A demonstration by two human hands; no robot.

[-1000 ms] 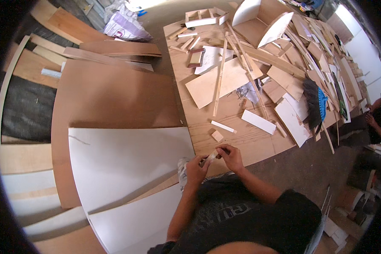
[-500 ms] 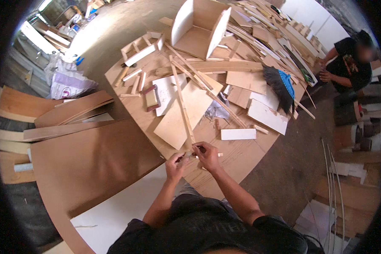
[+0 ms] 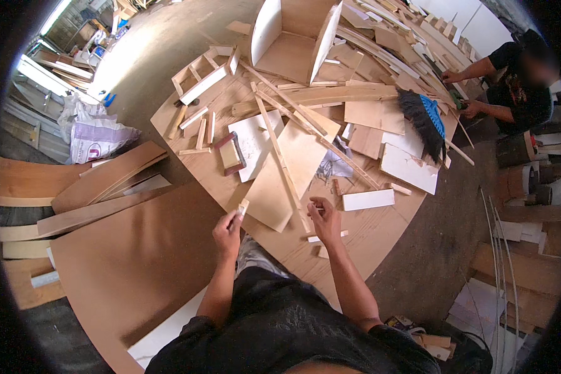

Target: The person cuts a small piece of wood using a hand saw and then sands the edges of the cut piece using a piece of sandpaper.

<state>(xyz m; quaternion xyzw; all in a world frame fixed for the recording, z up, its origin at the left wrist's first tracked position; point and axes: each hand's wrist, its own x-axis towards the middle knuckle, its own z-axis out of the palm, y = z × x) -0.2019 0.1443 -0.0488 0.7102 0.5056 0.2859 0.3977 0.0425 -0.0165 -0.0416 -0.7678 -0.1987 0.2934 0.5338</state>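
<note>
A small, pale, blocky piece [image 3: 244, 206] juts up, slightly tilted, from the left hand [image 3: 228, 229].

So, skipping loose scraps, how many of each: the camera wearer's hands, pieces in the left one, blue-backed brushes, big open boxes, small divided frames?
Hands (left hand, right hand): 2
Small pale piece in left hand: 1
Blue-backed brush: 1
Big open box: 1
Small divided frame: 1
Total: 6
</note>
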